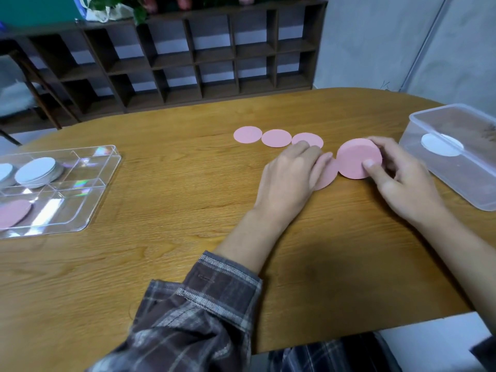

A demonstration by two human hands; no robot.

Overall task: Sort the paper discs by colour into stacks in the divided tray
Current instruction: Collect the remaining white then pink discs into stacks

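Both hands on the pink discs, out on the wooden tabletop (188, 237)

Right hand (402, 181) has thumb and fingers curled round a stack of pink round paper discs (358, 162). Left hand (290, 178) lies flat, fingers straight, pressing a single pink paper disc (326, 175) right beside that stack. Three loose pink paper discs (276, 138) sit in a row just past the left hand. Well off to its left is the clear divided plastic tray (107, 167) with white disc stacks (36, 170) and one lone pink disc (13, 212). Just right of the right hand is a clear plastic tub (469, 189) holding a white paper disc (441, 145).

left hand (291, 175) flat, right hand (402, 181) curled, gripping.
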